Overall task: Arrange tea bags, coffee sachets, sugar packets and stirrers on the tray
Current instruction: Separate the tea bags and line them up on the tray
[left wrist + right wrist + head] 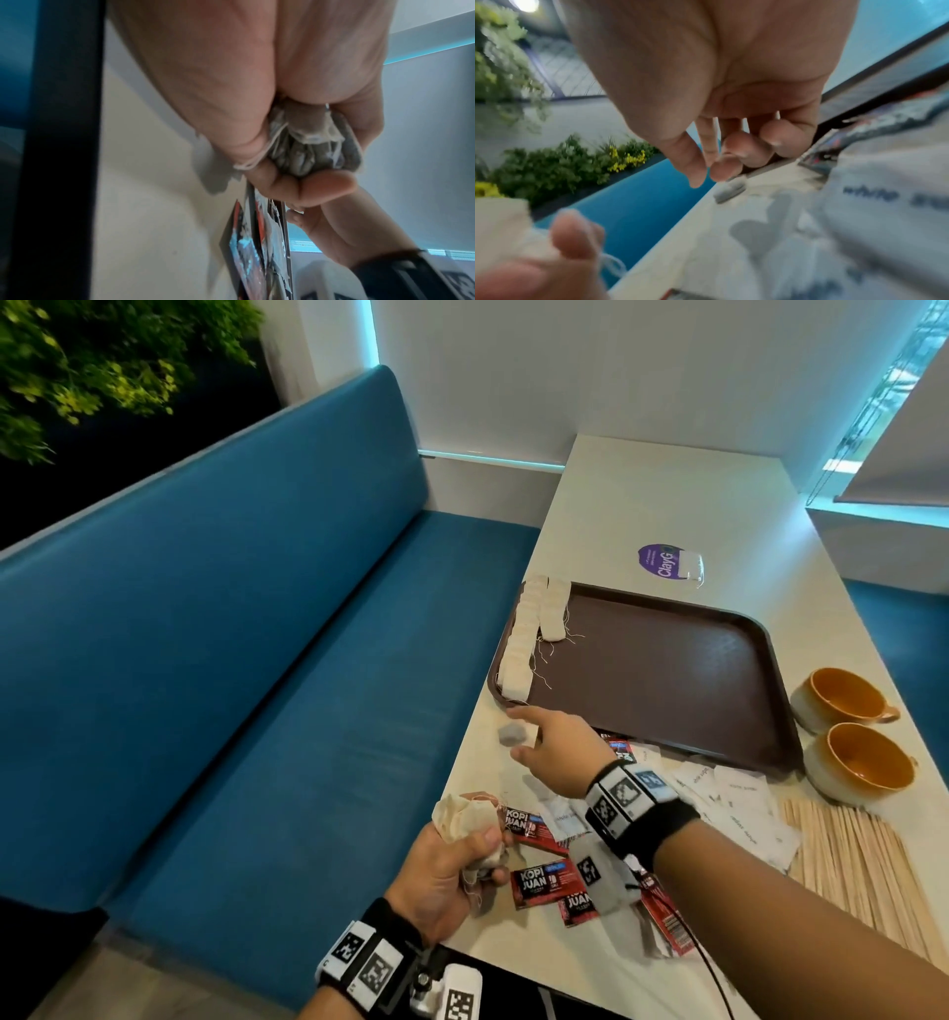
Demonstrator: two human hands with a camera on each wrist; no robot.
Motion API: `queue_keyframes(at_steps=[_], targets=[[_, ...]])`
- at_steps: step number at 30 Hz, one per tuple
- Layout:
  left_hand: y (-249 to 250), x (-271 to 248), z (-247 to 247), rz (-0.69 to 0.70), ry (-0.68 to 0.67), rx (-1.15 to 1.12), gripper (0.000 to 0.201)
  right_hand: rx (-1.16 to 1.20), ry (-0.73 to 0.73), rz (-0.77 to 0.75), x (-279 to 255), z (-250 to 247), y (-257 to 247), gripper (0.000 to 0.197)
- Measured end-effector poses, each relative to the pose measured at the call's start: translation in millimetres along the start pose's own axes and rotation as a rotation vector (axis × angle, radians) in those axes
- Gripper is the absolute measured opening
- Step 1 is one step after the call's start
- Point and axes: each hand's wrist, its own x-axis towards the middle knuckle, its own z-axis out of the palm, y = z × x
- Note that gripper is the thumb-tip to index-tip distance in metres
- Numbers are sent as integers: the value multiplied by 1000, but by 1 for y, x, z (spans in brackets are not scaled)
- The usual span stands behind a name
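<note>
At the worktop's near left edge: left hand, clenched round crumpled papery tea bags. Right hand, fingers loose, above one small grey tea bag. Brown rectangular tray at 1 o'clock, flat bags in rows along its left rim.

1. The tray beyond the right hand is dark brown, with pale cream tea bags in rows.
2. The counter is off-white.
3. Coffee sachets between the hands are red and black with white lettering.
4. Sugar packets right of the right hand are white with dark print.
5. Stirrers are light wood.
6. Two cups are orange inside, grey-cream outside.
7. The seat left of the left hand is blue.
8. Wrist bands are black with black-and-white square markers.
</note>
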Motion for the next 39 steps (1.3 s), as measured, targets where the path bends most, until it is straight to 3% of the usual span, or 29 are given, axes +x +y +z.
queue_keyframes(at_steps=[2,6,11,14,18,20,23,26,29,35,37,39], targets=[[0,0,1,3,0,0,29,-149,-69,4,5,-4,-5,50],[0,0,1,11,-10,3,28,-264,-113,-20,-7,-2,-7,39],[1,0,0,12,-21,-13,32,-183,-124,-15,-25,5,-1,22],[0,1,0,5,-14,-7,33,-148,-42,-14,-12,1,4,16],[-1,1,-2,-5,13,-7,39,-233,-140,-104,8,4,6,48],[-1,1,-2,-7,12,-9,38,-268,-174,-119,13,8,3,49],[0,1,-2,-2,-2,11,32,-258,-176,-75,20,9,1,38],[0,1,-2,0,1,16,29,-234,-172,-54,22,7,1,14],[1,0,-1,15,-13,8,31,-97,-124,-55,14,-9,5,16],[-2,-2,0,78,-53,83,27,444,135,-50,-39,-62,18,24],[-4,-3,-1,72,-53,103,38,597,168,-26,-60,-66,31,19],[-5,-1,0,42,-39,140,62,727,162,15,-82,-58,44,23]])
